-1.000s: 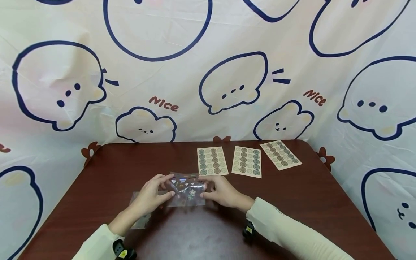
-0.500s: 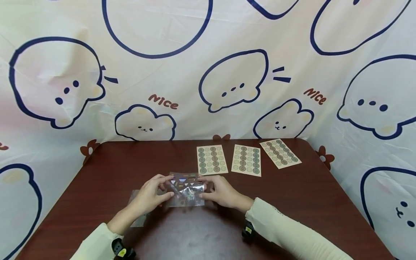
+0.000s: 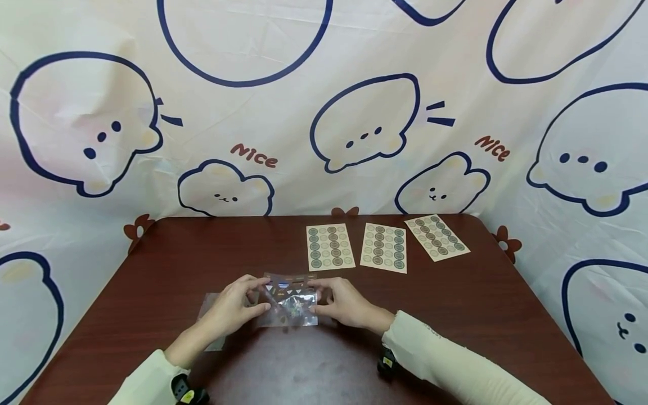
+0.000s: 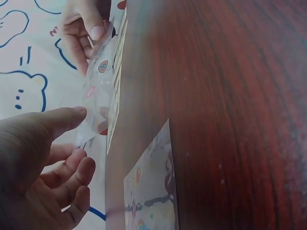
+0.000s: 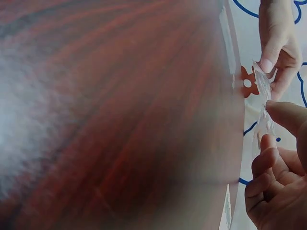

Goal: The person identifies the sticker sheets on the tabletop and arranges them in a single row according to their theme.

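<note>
A clear plastic sheet [image 3: 293, 304] with small coloured prints is held up over the table between both hands. My left hand [image 3: 234, 304] pinches its left edge between thumb and fingers. On the opposite edge, my right hand [image 3: 349, 304] grips it the same way. Glare covers part of the film, so its prints are hard to read. Seen from the left wrist, the sheet [image 4: 98, 81] stands nearly edge-on. A second clear printed sheet [image 4: 153, 191] lies on the table, partly hidden under the left forearm in the head view.
Three cream sheets of round stickers lie along the table's back: a left one [image 3: 331, 247], a middle one [image 3: 383, 248] and a slanted right one [image 3: 437, 237]. A patterned cloth [image 3: 293, 124] hangs behind the dark wooden table [image 3: 455, 315].
Both hands have brought the clear sheet slightly nearer the person, with the grip on both edges kept. The head view has tilted a little. The sticker sheets stay where they were.
</note>
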Motion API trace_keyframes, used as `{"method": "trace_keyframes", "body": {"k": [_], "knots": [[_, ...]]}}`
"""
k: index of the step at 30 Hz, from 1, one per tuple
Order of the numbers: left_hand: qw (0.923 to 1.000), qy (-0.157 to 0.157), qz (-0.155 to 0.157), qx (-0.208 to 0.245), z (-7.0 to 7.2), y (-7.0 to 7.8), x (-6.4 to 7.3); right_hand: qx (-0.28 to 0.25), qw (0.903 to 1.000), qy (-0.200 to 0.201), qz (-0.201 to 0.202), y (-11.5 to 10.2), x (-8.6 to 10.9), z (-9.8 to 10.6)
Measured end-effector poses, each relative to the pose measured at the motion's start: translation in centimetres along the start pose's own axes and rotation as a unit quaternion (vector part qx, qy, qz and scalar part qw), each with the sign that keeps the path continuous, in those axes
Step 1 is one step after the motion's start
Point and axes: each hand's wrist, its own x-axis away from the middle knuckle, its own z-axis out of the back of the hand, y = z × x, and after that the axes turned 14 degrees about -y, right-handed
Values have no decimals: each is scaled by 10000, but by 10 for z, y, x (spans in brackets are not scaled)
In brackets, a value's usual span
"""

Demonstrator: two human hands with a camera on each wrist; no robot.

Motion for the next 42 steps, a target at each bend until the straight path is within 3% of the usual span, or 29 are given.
{"method": "trace_keyframes", "body": {"k": [16,29,33,42], "knots": [[9995,-144,-146,-233,-2,-2,8,159,9996,-224,-83,-1,3,-9],[9982,-520,116,-284,-9,-4,10,272,9982,-497,-205,4,6,-16],[9973,-566,167,-445,-11,-5,11,402,9977,-491,-220,6,5,-18],[9946,-428,-48,-942,-17,-6,13,535,9966,-557,-300,7,6,-21]]}}
